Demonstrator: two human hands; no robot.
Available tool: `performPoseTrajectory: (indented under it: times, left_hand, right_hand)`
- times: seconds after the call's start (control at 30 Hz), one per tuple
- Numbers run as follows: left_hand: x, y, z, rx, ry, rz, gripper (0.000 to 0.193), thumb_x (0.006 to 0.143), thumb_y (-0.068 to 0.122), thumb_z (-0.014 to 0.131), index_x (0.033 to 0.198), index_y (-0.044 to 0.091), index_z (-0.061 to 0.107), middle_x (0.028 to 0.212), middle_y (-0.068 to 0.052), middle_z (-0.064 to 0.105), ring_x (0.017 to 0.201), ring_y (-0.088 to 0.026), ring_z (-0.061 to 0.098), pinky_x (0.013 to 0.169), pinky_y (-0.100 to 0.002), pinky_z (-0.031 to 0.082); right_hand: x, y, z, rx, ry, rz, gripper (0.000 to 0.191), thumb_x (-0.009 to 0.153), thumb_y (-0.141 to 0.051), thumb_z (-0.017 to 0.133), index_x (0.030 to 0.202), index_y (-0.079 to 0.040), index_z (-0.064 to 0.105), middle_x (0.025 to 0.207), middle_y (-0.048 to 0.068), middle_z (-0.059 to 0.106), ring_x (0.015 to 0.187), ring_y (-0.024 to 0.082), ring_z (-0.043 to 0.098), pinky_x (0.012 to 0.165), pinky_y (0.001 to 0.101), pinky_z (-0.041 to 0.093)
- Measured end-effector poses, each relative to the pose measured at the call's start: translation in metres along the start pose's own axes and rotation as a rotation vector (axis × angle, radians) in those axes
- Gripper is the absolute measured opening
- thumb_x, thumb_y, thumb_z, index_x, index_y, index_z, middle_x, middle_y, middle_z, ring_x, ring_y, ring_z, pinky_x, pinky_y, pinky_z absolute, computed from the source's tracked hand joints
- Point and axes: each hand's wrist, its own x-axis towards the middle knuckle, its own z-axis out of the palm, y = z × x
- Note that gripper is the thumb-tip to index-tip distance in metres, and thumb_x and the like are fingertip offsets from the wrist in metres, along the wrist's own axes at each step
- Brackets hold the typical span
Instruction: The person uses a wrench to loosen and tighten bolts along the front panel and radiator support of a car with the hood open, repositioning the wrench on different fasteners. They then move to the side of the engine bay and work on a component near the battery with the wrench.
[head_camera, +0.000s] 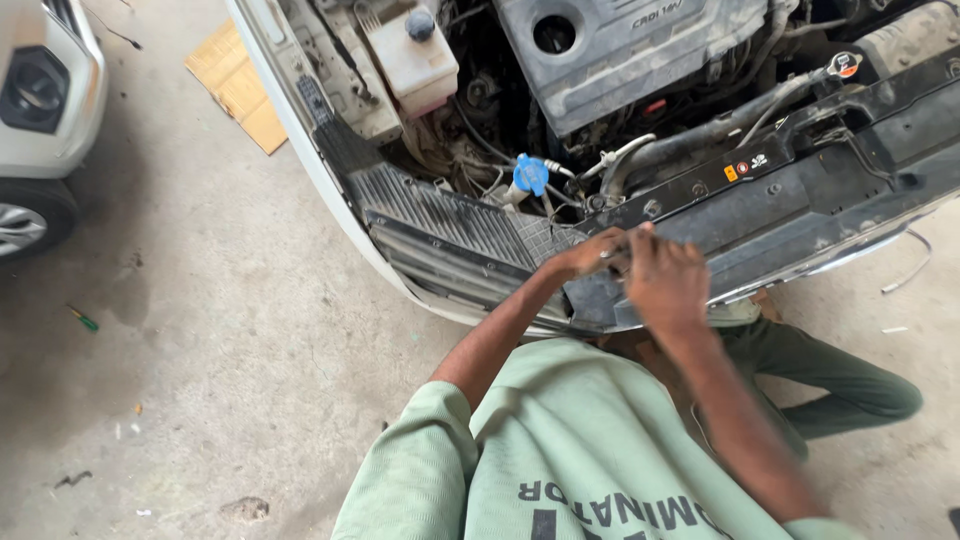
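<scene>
Both of my hands meet at the front edge of a car's black front panel (800, 200), below the open engine bay. My left hand (588, 256) pinches a small shiny metal part (613, 253) against the panel beside the ribbed black grille (450, 225). My right hand (668, 282) shows its back to the camera. Its fingers curl onto the same spot, touching the left hand, and what they grip is hidden. My green-sleeved arms and shirt (560, 450) fill the bottom of the view.
The engine bay holds a grey engine cover (620, 50), a white reservoir (415, 55) and a blue cap (530, 173). A white car (40, 110) stands at the left. Cardboard (240, 85) and a green-handled screwdriver (82, 319) lie on the concrete floor. A thin wire (910, 270) lies at the right.
</scene>
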Motion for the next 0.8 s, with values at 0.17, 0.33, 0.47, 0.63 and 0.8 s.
performPoseTrajectory:
  times: [0.17, 0.33, 0.47, 0.63, 0.8]
  left_hand:
    - [-0.013, -0.014, 0.012, -0.076, 0.248, -0.179, 0.044, 0.112, 0.025, 0.028, 0.098, 0.002, 0.063, 0.075, 0.000, 0.057, 0.068, -0.015, 0.051, 0.063, -0.032, 0.045]
    - [0.013, 0.001, 0.015, -0.117, 0.230, -0.015, 0.044, 0.113, 0.029, 0.029, 0.095, 0.008, 0.063, 0.069, 0.002, 0.052, 0.062, -0.013, 0.044, 0.060, -0.032, 0.040]
    - [0.012, 0.015, 0.012, -0.025, 0.199, -0.114, 0.043, 0.110, 0.031, 0.027, 0.097, 0.011, 0.064, 0.066, 0.005, 0.048, 0.058, -0.011, 0.043, 0.057, -0.030, 0.041]
    - [-0.012, 0.009, 0.017, -0.144, 0.220, -0.184, 0.042, 0.109, 0.028, 0.031, 0.094, 0.008, 0.065, 0.064, 0.002, 0.048, 0.058, -0.012, 0.042, 0.057, -0.032, 0.039]
    - [-0.014, -0.005, 0.023, -0.137, 0.263, -0.173, 0.045, 0.111, 0.025, 0.035, 0.080, 0.004, 0.059, 0.064, 0.001, 0.050, 0.058, -0.012, 0.044, 0.055, -0.031, 0.038]
  right_hand:
    - [0.014, 0.036, 0.000, 0.201, -0.112, -0.141, 0.028, 0.096, -0.034, 0.068, 0.118, -0.016, 0.068, 0.096, 0.005, 0.071, 0.085, 0.027, 0.068, 0.079, 0.0409, 0.050]
    - [0.026, 0.055, -0.026, 0.052, -0.270, -0.111, 0.034, 0.102, -0.044, 0.063, 0.119, -0.017, 0.074, 0.085, 0.005, 0.067, 0.078, 0.025, 0.065, 0.076, 0.0397, 0.052]
    - [0.026, 0.050, -0.038, 0.198, -0.160, -0.059, 0.036, 0.110, -0.044, 0.058, 0.118, -0.013, 0.074, 0.094, 0.005, 0.070, 0.085, 0.026, 0.067, 0.082, 0.0417, 0.053]
    - [0.015, 0.019, -0.025, 0.209, -0.133, 0.018, 0.032, 0.107, -0.041, 0.062, 0.110, -0.013, 0.077, 0.095, 0.008, 0.073, 0.079, 0.033, 0.070, 0.070, 0.0446, 0.057]
    - [0.006, -0.005, -0.029, 0.243, -0.136, 0.150, 0.030, 0.107, -0.038, 0.061, 0.110, -0.011, 0.075, 0.096, 0.009, 0.075, 0.076, 0.034, 0.072, 0.067, 0.0459, 0.057]
